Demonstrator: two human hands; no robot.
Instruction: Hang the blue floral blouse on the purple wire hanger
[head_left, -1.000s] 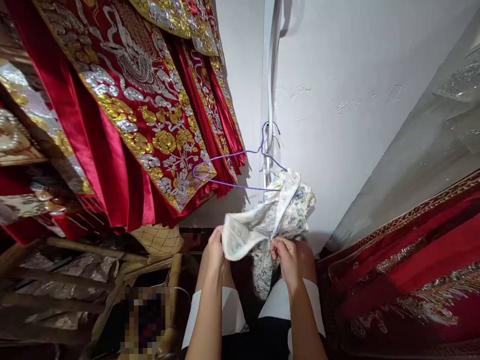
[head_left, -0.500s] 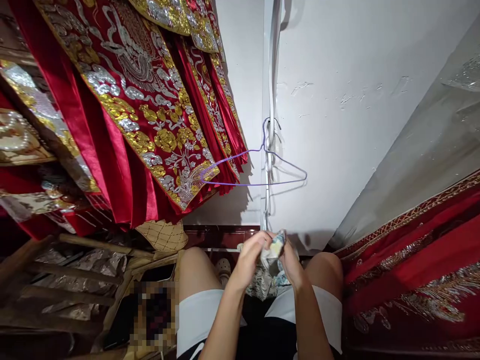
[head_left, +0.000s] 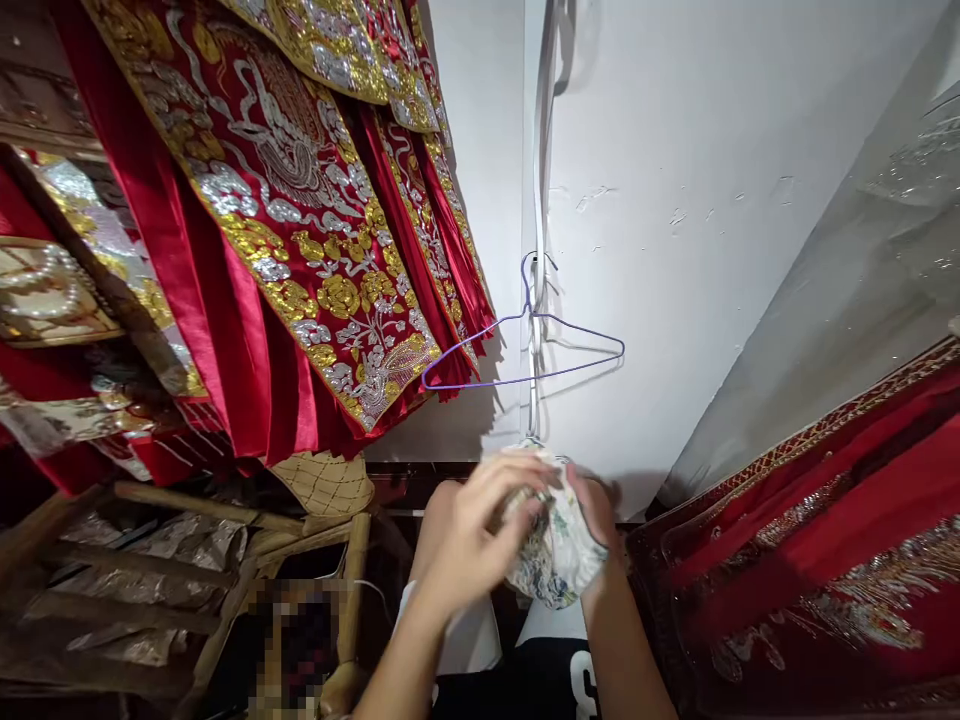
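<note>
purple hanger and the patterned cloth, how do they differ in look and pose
The hanger is plain purple; the cloth is pale with a darker print. The hanger is a thin, open outline; the cloth is a crumpled bundle. The hanger hangs by its hook, untouched; the cloth is between the left hand and right hand. Both are near the view's middle.
</note>
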